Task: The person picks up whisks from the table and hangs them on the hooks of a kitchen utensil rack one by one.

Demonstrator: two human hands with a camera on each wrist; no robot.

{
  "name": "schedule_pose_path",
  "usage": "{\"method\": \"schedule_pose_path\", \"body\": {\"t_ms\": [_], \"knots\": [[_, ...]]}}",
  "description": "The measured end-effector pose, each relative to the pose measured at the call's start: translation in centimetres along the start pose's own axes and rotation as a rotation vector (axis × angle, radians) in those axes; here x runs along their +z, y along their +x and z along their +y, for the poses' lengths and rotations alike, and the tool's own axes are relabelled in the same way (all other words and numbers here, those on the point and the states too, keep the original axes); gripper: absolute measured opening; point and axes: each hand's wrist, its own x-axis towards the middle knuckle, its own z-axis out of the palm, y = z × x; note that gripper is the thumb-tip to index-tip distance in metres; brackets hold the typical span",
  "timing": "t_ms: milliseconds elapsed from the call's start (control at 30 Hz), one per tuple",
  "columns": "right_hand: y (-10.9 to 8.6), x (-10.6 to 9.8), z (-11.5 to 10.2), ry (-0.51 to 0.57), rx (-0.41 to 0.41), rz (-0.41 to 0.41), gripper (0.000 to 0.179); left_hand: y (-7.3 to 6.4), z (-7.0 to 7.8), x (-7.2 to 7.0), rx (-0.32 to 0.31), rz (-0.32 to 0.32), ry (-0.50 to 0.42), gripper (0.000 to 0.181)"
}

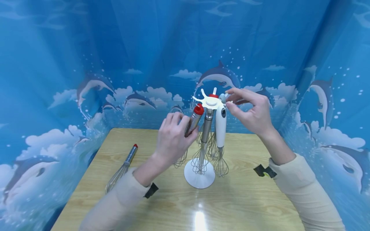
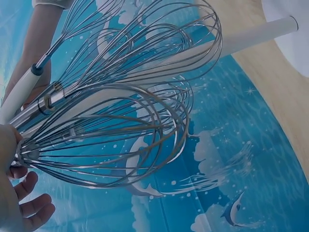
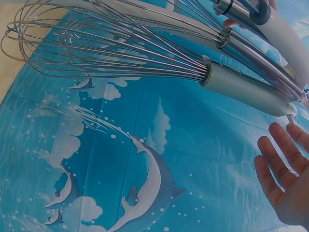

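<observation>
My left hand (image 1: 176, 138) grips the handle of a red-tipped metal whisk (image 1: 194, 119), its top raised beside the left arms of a white whisk stand (image 1: 206, 102). In the left wrist view, the wire loops of the held whisk (image 2: 111, 154) spread out from the hand. At the stand's right side is my right hand (image 1: 251, 109), thumb and forefinger apart around an arm tip. Its other fingers look extended in the right wrist view, close to the end of a grey-handled whisk (image 3: 248, 92). A white-handled whisk (image 1: 221, 128) and a metal-handled whisk (image 1: 206, 126) hang from the stand.
Another red-tipped whisk (image 1: 131, 155) lies on the left of the wooden table (image 1: 237, 195), near the left forearm. The stand's round white base (image 1: 199, 181) rests mid-table. Blue dolphin-print curtains (image 1: 162, 48) enclose the back and sides.
</observation>
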Motion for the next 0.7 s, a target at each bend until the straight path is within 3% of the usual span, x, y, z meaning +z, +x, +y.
{"method": "schedule_pose_path", "body": {"t_ms": [300, 700], "knots": [[0.1, 0.0, 0.0, 0.001, -0.008, 0.000, 0.035, -0.2, 0.5, 0.7, -0.025, 0.043, 0.011, 0.028], [0.0, 0.0, 0.0, 0.007, -0.005, 0.006, 0.035, -0.3, 0.9, 1.2, -0.027, 0.056, 0.052, 0.028]]}}
